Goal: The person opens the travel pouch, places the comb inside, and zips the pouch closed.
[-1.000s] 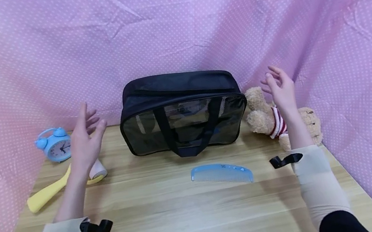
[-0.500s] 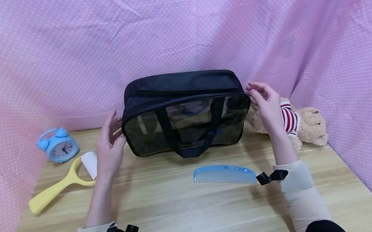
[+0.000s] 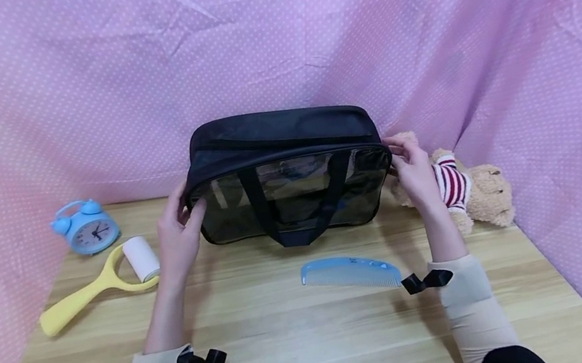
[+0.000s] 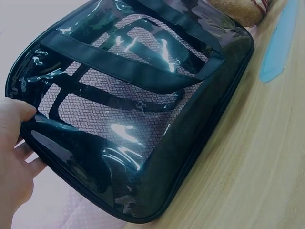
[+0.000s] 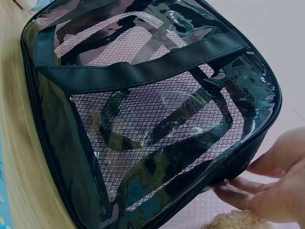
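Observation:
A black bag (image 3: 293,197) with a see-through front and a dark strap handle stands upright at the back of the table. At its left end, my left hand (image 3: 177,236) grips the side edge. Seen from the left wrist, the thumb (image 4: 21,110) lies over the clear front, with the fingers behind the rim. My right hand (image 3: 416,176) holds the opposite end by its side panel. The fingertips (image 5: 228,191) meet the dark side near the zip in the right wrist view. Mesh panels (image 5: 143,114) show through the clear front.
A blue comb (image 3: 349,271) lies before the bag. To the left are a blue alarm clock (image 3: 93,230) and a yellow-handled lint roller (image 3: 102,283). A teddy bear (image 3: 487,197) lies behind the right arm. Pink dotted cloth (image 3: 266,31) hangs behind.
Both hands have come inward from the sides to the bag's two ends. The left thumb now lies over the front edge. The bag stays in about the same place.

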`<state>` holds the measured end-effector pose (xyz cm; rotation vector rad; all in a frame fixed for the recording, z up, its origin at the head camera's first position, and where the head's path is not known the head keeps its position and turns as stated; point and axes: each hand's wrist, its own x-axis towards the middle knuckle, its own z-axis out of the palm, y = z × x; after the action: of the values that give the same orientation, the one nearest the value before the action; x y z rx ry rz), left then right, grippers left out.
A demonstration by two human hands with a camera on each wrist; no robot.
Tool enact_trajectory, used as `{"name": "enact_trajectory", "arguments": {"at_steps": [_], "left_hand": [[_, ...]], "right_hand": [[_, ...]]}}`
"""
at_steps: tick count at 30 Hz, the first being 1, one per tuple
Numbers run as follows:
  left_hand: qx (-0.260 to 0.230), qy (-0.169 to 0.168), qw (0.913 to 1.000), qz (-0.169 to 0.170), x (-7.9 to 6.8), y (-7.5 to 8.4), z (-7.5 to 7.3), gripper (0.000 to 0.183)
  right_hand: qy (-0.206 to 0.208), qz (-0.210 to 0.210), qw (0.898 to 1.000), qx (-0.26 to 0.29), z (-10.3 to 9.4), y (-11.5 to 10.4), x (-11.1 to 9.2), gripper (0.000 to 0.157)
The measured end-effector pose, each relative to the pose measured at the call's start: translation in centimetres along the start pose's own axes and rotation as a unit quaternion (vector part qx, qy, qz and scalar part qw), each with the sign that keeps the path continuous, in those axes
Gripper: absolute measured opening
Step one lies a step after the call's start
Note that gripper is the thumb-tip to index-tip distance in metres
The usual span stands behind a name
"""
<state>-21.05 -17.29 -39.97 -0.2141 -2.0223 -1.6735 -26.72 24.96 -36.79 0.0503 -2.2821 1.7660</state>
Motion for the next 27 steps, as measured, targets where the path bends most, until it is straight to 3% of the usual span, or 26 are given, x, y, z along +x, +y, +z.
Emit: {"name": "enact_trajectory", "arguments": {"at_steps": [5,9,16,20,27], "left_hand": [[0.028,0.01,0.9995,0.012,-0.09,-0.14,-0.21,0.036],[0.043,0.014,0.9989,0.013,-0.15,-0.09,-0.48,0.034],[0.048,0.017,0.9986,0.018,0.12,0.01,-0.48,0.033],[0.055,0.014,0.9982,0.018,0.12,0.0,-0.44,0.034],[0.051,0.015,0.9985,0.011,-0.03,-0.08,-0.5,0.034]], "right_hand": [[-0.044,0.016,0.996,-0.07,-0.3,-0.2,-0.3,0.044],[-0.057,0.002,0.987,-0.152,-0.33,-0.21,-0.34,0.048],[-0.083,-0.004,0.979,-0.189,-0.17,-0.27,-0.21,0.048],[-0.084,-0.014,0.97,-0.227,-0.19,0.01,-0.27,0.05],[-0.084,-0.037,0.965,-0.245,-0.13,0.4,-0.16,0.047]]}}
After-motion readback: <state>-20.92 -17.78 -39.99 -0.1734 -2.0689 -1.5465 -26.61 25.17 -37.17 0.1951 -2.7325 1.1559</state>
